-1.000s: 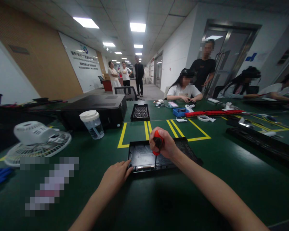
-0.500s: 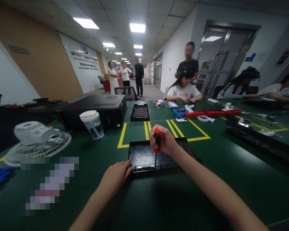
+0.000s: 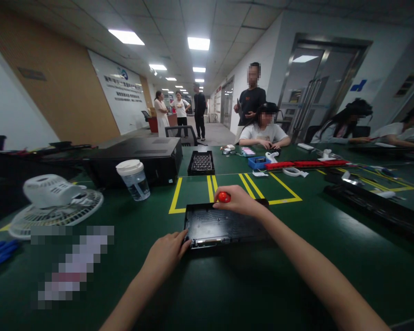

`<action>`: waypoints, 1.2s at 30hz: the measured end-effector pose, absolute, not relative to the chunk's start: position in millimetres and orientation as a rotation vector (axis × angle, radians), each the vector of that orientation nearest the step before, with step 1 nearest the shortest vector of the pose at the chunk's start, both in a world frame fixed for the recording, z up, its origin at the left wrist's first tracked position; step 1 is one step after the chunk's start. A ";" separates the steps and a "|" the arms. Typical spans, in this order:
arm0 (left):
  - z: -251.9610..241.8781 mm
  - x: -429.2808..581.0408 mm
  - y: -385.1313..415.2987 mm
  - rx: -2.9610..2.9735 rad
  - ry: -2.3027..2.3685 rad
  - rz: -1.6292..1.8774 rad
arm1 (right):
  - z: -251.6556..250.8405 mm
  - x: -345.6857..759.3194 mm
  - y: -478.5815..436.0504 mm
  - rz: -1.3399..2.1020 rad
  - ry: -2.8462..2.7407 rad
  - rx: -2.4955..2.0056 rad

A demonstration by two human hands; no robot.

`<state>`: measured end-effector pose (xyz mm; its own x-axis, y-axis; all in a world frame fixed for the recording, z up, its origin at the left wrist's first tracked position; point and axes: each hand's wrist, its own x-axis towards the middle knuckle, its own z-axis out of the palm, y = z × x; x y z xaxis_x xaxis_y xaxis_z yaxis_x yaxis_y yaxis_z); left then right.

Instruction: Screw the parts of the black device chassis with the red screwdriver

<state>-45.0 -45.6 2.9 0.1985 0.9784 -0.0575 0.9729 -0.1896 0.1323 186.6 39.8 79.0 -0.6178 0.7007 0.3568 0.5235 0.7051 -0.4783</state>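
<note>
Two bare hands work at a black tray-like casing lying at the lower centre of the frame on the green table. The left hand presses loose fingertips on its near-left corner; the right hand grips a red-handled screwdriver over its far edge.

No legible txt; wall sign lettering too small/blurred.

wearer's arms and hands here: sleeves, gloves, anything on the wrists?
Both forearms are bare up to the frame edge, no sleeves in view. Left hand and right hand are ungloved. No watch, band, ring or marking shows on either wrist or on the fingers.
</note>
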 end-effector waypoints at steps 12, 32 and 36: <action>5.2 -44.3 -45.9 2.359 1.983 0.147 | 6.5 174.9 66.0 -0.040 -2.754 -1.478; 5.6 -45.2 -48.2 2.215 1.672 0.887 | 41.5 150.3 27.3 0.299 -2.537 -1.020; 7.9 -44.0 -51.7 2.197 1.496 1.061 | 50.6 138.9 3.9 0.565 -2.383 -0.782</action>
